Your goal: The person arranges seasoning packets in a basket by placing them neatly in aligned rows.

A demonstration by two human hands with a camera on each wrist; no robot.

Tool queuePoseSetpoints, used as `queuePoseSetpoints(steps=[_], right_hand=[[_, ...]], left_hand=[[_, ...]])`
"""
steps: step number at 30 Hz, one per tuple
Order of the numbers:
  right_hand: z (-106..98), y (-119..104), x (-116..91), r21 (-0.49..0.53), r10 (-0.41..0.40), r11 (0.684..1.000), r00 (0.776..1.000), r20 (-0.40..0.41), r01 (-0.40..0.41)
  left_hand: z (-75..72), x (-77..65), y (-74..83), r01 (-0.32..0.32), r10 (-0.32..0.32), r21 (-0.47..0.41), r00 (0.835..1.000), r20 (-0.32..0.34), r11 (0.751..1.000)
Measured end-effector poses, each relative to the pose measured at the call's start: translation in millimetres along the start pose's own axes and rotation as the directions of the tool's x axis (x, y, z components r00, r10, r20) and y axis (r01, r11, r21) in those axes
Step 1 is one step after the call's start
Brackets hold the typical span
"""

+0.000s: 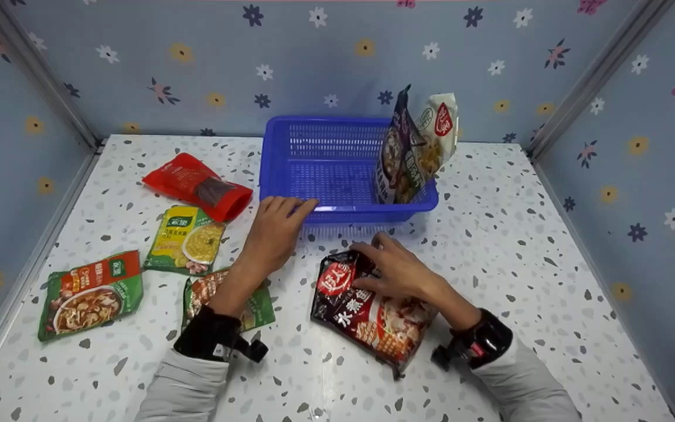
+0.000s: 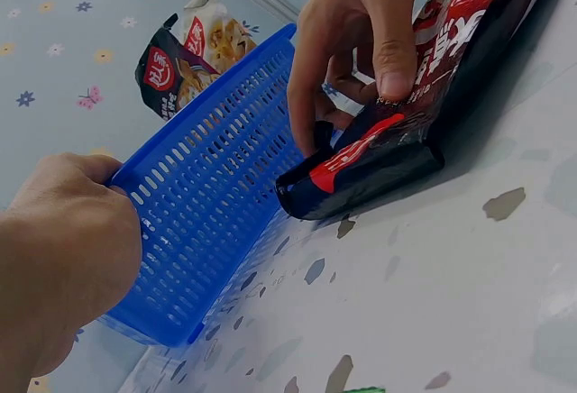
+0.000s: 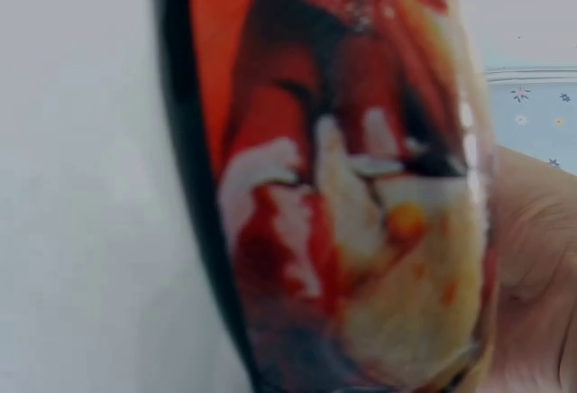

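Note:
My left hand grips the front left rim of a blue perforated plastic basket. In the left wrist view, its fingers hook over the rim near the corner. Nearer me and to the right lies a black and red food packet with a fish dish pictured on it. My right hand pinches this packet at its top end, thumb on the printed face and fingers behind the edge. Up close, the packet fills the right wrist view. Two packets, one dark purple and one white, stand upright in the basket's right end.
Left of the basket lie a red pouch, a yellow-green soup packet and a red-green packet. Another green packet is partly hidden under my left forearm. Flowered walls enclose the speckled table at the back and sides.

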State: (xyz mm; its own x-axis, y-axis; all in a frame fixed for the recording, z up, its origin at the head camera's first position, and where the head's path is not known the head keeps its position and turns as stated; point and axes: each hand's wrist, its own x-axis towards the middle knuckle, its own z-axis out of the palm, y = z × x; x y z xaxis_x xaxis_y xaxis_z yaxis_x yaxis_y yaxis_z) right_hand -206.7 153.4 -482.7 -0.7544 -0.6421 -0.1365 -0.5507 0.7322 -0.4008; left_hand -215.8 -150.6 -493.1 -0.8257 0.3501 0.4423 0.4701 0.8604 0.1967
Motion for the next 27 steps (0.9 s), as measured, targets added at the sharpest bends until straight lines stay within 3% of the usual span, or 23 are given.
queuePoseSetpoints(steps=[11,21,27], right_hand=[[3.1,4.3,6.4,0.042,-0.003,0.999,0.995,-0.101,0.007],[-2.9,5.0,9.5,0.193,0.074,0.979,0.995,-0.066,-0.06],[-8.5,8.3,9.4,0.309,0.038,0.951,0.997,-0.063,-0.016]], left_hand=[[0.2,0.4,-0.5,0.007,-0.006,-0.001,1.0,0.005,1.0],[0.5,0.2,-0.7,0.006,-0.006,0.006,1.0,0.001,1.0],[-1.3,0.1,1.4,0.013,-0.014,0.002,1.0,0.005,1.0]])
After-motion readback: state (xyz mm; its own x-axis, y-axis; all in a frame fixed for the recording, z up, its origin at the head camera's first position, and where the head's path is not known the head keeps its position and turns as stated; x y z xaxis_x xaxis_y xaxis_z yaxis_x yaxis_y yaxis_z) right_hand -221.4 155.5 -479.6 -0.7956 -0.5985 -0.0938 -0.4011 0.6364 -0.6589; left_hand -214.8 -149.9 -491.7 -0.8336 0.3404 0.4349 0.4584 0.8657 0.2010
